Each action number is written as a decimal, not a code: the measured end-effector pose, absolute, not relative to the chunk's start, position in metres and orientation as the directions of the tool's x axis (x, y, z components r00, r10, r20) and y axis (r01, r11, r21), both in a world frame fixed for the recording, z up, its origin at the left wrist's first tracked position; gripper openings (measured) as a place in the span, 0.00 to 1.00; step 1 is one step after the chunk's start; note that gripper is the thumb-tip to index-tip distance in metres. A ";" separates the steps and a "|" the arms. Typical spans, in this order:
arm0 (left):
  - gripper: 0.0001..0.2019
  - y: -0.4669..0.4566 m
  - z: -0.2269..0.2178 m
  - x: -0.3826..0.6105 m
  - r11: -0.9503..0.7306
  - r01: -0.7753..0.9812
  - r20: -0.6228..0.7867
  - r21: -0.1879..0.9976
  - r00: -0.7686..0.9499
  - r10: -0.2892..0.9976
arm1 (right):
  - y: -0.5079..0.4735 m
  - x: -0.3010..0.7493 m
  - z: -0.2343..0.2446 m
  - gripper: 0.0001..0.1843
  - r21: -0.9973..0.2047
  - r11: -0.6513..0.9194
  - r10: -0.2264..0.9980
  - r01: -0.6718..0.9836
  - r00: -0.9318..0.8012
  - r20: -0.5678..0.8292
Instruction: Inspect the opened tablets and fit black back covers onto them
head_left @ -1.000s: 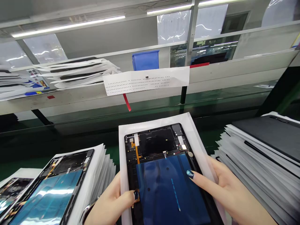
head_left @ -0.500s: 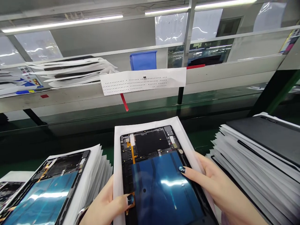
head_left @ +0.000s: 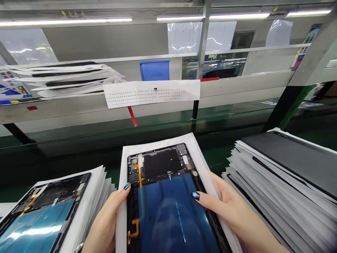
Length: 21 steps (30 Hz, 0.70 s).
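An opened tablet (head_left: 168, 207), its inner parts and blue-filmed battery facing up, lies on a white paper sheet (head_left: 121, 207) in front of me. My left hand (head_left: 105, 214) grips the left side, thumb on the tablet's edge and fingers hidden underneath. On the right side, my right hand (head_left: 229, 207) holds it with the thumb pressed on the blue film; its other fingers are behind the paper. Orange flex cables (head_left: 140, 175) run along the tablet's left part.
To the left stands a stack of similar opened tablets (head_left: 44, 214) with paper between them. A stack of dark panels (head_left: 292, 154) interleaved with paper rises on the right. Behind, a shelf carries paper-wrapped sheets (head_left: 71, 79), a blue bin (head_left: 154, 70) and a hanging dotted paper strip (head_left: 152, 93).
My left hand has slid up the tablet's left edge, its thumb leaving the lower orange flex cable. My right hand keeps its hold. The whole view has shifted and levelled slightly.
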<state>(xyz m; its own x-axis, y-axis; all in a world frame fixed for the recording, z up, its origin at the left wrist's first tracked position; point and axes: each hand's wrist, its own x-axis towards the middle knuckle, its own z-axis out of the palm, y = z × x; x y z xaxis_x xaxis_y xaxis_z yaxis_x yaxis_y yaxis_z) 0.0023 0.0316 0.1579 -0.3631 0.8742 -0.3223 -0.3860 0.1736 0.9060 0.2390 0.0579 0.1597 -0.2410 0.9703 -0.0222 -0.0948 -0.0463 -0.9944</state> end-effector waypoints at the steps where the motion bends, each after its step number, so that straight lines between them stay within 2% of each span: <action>1: 0.14 0.031 0.161 0.003 0.164 -0.374 -0.309 0.913 -0.370 0.876 | 0.057 0.238 0.161 0.26 -0.990 -0.063 0.966 -0.130 -0.255 -0.028; 5: 0.14 0.030 0.172 0.006 0.213 -0.412 -0.370 0.886 -0.352 0.860 | 0.056 0.234 0.167 0.28 -0.942 -0.183 0.929 -0.281 -0.363 -0.072; 8: 0.18 0.032 0.178 0.008 0.295 -0.500 -0.470 0.814 -0.267 0.841 | 0.059 0.232 0.168 0.28 -0.906 -0.273 0.901 -0.322 -0.417 -0.123; 12: 0.23 0.033 0.183 0.011 0.372 -0.555 -0.542 0.744 -0.176 0.822 | 0.063 0.232 0.167 0.26 -0.887 -0.301 0.893 -0.350 -0.431 -0.133; 18: 0.22 0.046 0.170 0.004 0.313 -0.444 -0.473 0.840 -0.314 0.823 | 0.065 0.230 0.164 0.26 -0.889 -0.271 0.899 -0.370 -0.426 -0.097; 21: 0.19 0.060 0.153 -0.017 0.358 -0.336 -0.466 0.871 -0.334 0.819 | 0.064 0.228 0.163 0.27 -0.896 -0.230 0.911 -0.379 -0.408 -0.061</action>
<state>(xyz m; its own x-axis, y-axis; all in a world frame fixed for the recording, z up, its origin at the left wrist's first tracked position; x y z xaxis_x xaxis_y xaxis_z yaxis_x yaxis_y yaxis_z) -0.0168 0.0603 0.1533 -0.3345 0.8194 -0.4656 -0.3356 0.3581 0.8713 0.2284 0.0639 0.1627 -0.4080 0.9109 -0.0615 -0.3789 -0.2302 -0.8964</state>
